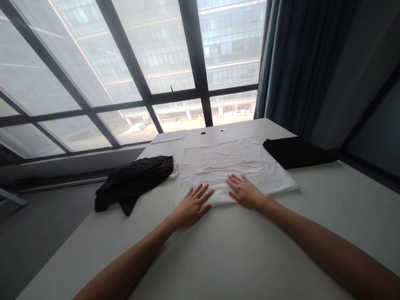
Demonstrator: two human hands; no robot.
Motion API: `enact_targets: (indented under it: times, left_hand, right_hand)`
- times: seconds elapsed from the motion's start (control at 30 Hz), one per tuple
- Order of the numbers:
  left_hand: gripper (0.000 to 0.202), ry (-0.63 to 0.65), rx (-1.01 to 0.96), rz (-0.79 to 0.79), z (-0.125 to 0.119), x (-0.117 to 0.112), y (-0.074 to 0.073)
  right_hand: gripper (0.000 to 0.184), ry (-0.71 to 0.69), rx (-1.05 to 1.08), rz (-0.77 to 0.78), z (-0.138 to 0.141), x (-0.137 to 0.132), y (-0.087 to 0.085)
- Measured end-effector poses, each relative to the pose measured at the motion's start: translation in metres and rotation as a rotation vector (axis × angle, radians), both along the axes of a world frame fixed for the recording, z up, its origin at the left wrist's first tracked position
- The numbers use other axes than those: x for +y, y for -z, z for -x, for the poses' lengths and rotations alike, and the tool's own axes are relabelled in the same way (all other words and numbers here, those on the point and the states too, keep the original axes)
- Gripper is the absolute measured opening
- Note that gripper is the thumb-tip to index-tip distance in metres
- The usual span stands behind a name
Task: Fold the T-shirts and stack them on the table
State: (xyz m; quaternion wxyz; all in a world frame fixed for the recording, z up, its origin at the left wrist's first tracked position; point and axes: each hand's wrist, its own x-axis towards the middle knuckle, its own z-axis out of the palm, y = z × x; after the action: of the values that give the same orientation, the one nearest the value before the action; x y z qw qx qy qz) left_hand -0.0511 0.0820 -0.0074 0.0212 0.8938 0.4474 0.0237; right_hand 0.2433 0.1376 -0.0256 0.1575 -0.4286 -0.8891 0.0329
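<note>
A white piece of clothing or cloth (225,160) is spread over the table in front of me, with wrinkles across it and its near edge folded over. Flat on its near left part rests my left hand (192,206), fingers spread. My right hand (245,191) presses on the near edge further right, palm down, with the fingers apart. Neither hand grips anything. Whether the cloth is a shirt cannot be made out.
Left of the cloth, a crumpled black garment (134,179) hangs over the table's edge, a bit of white fabric (175,170) beside it. A folded black cloth (296,152) lies to the right. Papers (168,136) sit at the far end of the white table (200,258), before windows and a blue curtain (290,62).
</note>
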Motion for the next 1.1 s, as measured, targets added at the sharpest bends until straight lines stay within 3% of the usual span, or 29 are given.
enact_targets:
  times: [0.1, 0.23, 0.43, 0.5, 0.63, 0.73, 0.87, 1.1]
  left_hand:
    - [0.060, 0.009, -0.024, -0.021, -0.004, -0.002, -0.005]
    - [0.061, 0.132, -0.055, -0.051, -0.017, -0.011, -0.013]
    - [0.060, 0.210, -0.026, 0.025, -0.024, -0.019, -0.005]
    - [0.060, 0.211, -0.031, 0.022, -0.023, -0.018, -0.004]
    - [0.059, 0.207, -0.036, 0.013, -0.022, -0.018, -0.006]
    - [0.059, 0.208, -0.039, 0.009, -0.022, -0.018, -0.005]
    - [0.058, 0.202, -0.037, 0.016, -0.021, -0.017, -0.001]
    - [0.059, 0.199, -0.035, 0.036, -0.021, -0.018, -0.003]
  right_hand:
    - [0.060, -0.009, -0.017, 0.070, 0.008, -0.007, 0.003]
    - [0.061, -0.006, 0.038, 0.034, 0.008, -0.010, 0.002]
    - [0.061, -0.044, 0.019, 0.085, 0.007, -0.008, 0.000]
    - [0.060, 0.030, 0.055, 0.047, -0.003, 0.003, -0.002]
    - [0.058, 0.324, 0.071, -0.035, -0.048, 0.033, -0.001]
    - [0.058, 0.471, 0.008, 0.073, -0.085, 0.051, 0.006]
    - [0.057, 0.527, 0.032, 0.005, -0.113, 0.064, 0.013]
    - [0.056, 0.576, -0.007, 0.021, -0.127, 0.067, 0.018]
